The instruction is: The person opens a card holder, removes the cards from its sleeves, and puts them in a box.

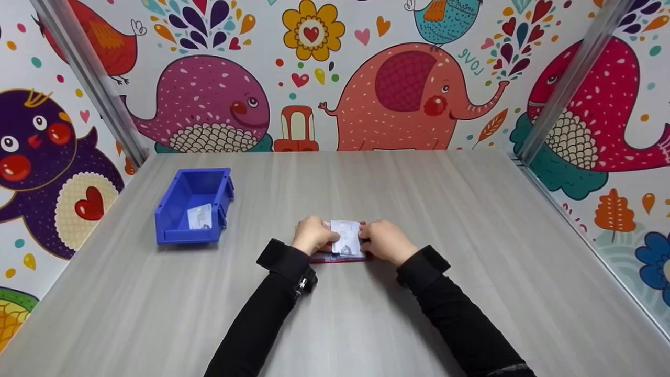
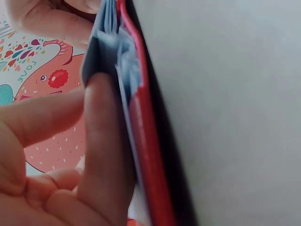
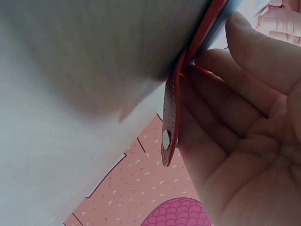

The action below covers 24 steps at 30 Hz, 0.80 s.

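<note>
"Two things fill the middle of my feed: a red holder [image 2: 151, 160] on the worktop [image 1: 340, 324], and a pale card [image 1: 346, 235] over it. Between the hands, both of them."

"How's the left grip?"

"Nearly closed. The left hand [image 1: 315, 234] pinches the card's left edge, with its thumb on the near face. My left wrist view puts bluish-white leaves [image 2: 112, 23] right beside that, inside the red cover."

"And the right?"

"Closed on the holder's right edge. I see the right hand [image 1: 388, 241] with thumb above and fingers below. A strap [image 3: 171, 113] sticks out beside those fingers, stitched along its red edge, with a metal snap [image 3: 166, 139] near its end."

"What's farther out?"

"Black sleeves [image 1: 251, 319] with dark cuffs [image 1: 285, 259] at the wrists. Well apart, toward the left, I have a blue bin [image 1: 187, 236] with another pale piece [image 1: 199, 217] leaning inside; its print is too small for me to read. Behind everything stands a wall [image 1: 261, 15] of cartoon animals, including an orange elephant [image 1: 387, 125]."
</note>
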{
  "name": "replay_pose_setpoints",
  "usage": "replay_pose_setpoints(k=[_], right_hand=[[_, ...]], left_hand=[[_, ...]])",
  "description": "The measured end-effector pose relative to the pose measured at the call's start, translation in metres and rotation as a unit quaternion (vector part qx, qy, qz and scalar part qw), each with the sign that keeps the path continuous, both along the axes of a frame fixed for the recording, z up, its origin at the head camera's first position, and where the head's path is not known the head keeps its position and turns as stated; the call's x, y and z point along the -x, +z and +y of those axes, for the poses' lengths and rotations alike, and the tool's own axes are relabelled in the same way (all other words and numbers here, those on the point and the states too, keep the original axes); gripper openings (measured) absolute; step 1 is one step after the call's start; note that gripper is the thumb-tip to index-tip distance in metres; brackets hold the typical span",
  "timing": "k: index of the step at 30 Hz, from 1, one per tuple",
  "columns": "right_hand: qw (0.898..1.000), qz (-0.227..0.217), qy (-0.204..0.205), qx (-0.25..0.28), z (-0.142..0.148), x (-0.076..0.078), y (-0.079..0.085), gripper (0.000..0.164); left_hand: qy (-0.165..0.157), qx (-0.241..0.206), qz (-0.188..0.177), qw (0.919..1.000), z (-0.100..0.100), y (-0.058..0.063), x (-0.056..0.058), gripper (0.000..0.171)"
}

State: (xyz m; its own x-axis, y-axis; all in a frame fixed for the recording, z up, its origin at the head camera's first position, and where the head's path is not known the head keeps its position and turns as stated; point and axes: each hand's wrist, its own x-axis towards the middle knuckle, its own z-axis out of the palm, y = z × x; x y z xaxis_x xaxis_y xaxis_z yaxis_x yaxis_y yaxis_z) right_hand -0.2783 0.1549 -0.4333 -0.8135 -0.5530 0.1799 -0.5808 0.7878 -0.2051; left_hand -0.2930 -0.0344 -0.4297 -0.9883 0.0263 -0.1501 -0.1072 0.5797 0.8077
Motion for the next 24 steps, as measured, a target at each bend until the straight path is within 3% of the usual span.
replay_pose_setpoints(k=[3,6,16,24], right_hand=[[1.0,0.005,0.006,0.0,0.0,0.0,0.0,0.019],[1.0,0.004,0.007,0.001,0.0,0.0,0.0,0.018],[1.0,-0.018,-0.005,0.003,0.0,-0.001,0.0,0.01],[1.0,-0.024,-0.012,0.001,0.0,-0.001,0.0,0.011]], left_hand=[[-0.003,0.035,0.021,0.9992,0.0,0.0,0.0,0.021],[-0.005,0.042,0.028,0.9987,0.001,-0.001,0.0,0.019],[-0.007,-0.009,-0.001,0.9999,-0.003,-0.002,0.0,0.02],[0.001,-0.106,-0.036,0.9937,-0.011,-0.003,0.0,0.014]])
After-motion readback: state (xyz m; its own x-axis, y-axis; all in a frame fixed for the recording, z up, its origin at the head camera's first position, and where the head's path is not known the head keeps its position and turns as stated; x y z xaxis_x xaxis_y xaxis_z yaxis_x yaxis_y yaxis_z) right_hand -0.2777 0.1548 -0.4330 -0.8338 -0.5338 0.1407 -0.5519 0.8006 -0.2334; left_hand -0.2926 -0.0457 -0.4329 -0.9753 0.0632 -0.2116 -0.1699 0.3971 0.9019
